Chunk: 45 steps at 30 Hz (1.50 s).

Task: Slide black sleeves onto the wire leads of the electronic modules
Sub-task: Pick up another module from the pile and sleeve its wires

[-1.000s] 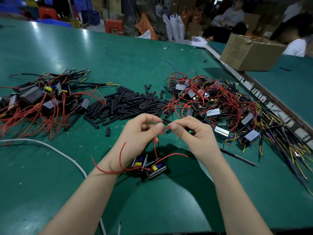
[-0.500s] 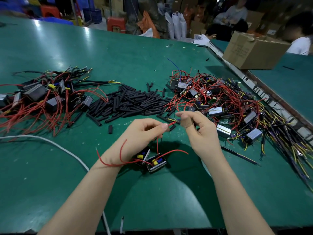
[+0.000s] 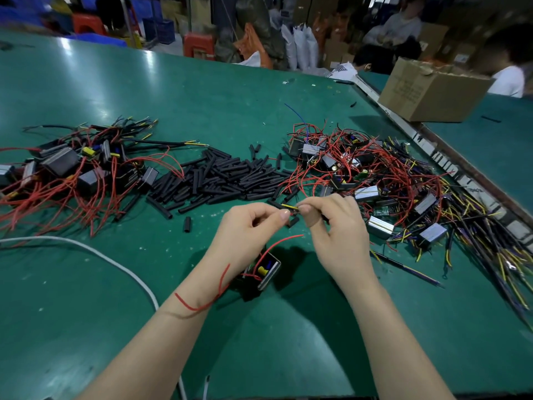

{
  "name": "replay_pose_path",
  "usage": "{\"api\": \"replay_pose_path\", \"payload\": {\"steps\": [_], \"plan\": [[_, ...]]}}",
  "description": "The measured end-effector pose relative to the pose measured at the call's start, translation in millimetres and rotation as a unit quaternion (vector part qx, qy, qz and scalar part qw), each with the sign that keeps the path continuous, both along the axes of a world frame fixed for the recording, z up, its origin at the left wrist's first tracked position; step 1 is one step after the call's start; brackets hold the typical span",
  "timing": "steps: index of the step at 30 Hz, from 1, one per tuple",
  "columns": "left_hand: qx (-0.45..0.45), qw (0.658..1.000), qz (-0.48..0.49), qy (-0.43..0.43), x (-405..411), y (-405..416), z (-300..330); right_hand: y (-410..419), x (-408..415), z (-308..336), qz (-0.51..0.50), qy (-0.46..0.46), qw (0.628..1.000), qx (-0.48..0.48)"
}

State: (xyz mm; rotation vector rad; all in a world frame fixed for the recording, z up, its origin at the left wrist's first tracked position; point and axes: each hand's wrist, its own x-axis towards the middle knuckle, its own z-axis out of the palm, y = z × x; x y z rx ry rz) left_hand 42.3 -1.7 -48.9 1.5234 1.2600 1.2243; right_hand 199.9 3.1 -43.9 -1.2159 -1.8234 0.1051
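My left hand (image 3: pixel 253 226) hovers over the green table with thumb and forefinger pinched together, apparently on a red lead of the module (image 3: pixel 266 269) that lies under its wrist. Another red lead (image 3: pixel 285 239) of that module curves free to the right, and a third drapes over my left forearm. My right hand (image 3: pixel 331 223) is a finger's width to the right, its thumb and fingers pinching the end of a thin yellow wire (image 3: pixel 289 206). A short black sleeve (image 3: pixel 292 221) lies on the table between the two hands. The heap of black sleeves (image 3: pixel 225 177) is just beyond.
A tangle of modules with red and yellow wires (image 3: pixel 389 183) fills the right. Another tangle of modules (image 3: pixel 72 174) lies at the left. A white cable (image 3: pixel 86 249) curves across the near left. A cardboard box (image 3: pixel 427 90) stands far right, with people seated behind it.
My hands have drawn slightly apart, and the right hand has moved forward to the yellow wire at the edge of the pile. The module has shifted under my left wrist.
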Motion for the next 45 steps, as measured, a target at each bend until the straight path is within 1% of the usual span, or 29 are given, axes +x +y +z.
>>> {"api": "replay_pose_path", "payload": {"steps": [1,5,7,13,16,18,19,21,23,26,27,28,31,34,38,42,45], "plan": [[0.003,1.0,0.011,0.003,0,1,-1,1,-1,-2,-0.015,-0.028,0.999,0.027],[0.01,0.999,0.032,0.011,3,1,-3,3,-7,-5,-0.105,-0.056,0.99,0.081],[0.014,0.999,0.037,0.008,5,1,-4,3,-8,-7,-0.131,-0.062,0.985,0.093],[0.024,0.998,0.059,-0.008,5,4,-8,5,-9,-6,-0.118,-0.084,0.981,0.129],[0.022,0.997,0.074,-0.023,1,7,-10,4,-10,-8,-0.077,-0.101,0.981,0.149],[0.013,0.996,0.083,-0.032,-3,11,-11,2,-12,-12,-0.051,-0.123,0.981,0.138],[0.006,0.997,0.075,-0.03,-4,13,-11,2,-13,-14,-0.054,-0.137,0.98,0.131],[0.004,0.999,0.048,0.016,-6,13,-9,1,-14,-17,-0.078,-0.164,0.975,0.13],[0.037,0.992,0.03,0.113,-12,13,-4,2,-11,-17,-0.083,-0.194,0.966,0.151],[0.097,0.958,0.003,0.269,-26,16,9,3,-1,-12,-0.046,-0.257,0.945,0.198],[0.107,0.949,-0.01,0.297,-29,17,13,5,3,-8,-0.029,-0.273,0.938,0.211],[0.116,0.947,-0.016,0.301,-30,17,17,7,7,-2,-0.018,-0.282,0.933,0.223],[0.138,0.957,0.006,0.256,-21,11,30,20,17,17,-0.008,-0.27,0.93,0.248],[0.124,0.964,0.028,0.234,-13,8,36,26,22,24,0.014,-0.255,0.937,0.239],[0.122,0.955,0.025,0.269,-11,2,39,24,23,21,0.031,-0.252,0.945,0.207],[0.15,0.935,0.048,0.317,-8,4,45,33,22,24,0.025,-0.261,0.946,0.191],[0.162,0.926,0.065,0.333,-5,5,47,40,20,28,0.032,-0.273,0.946,0.171]]}}
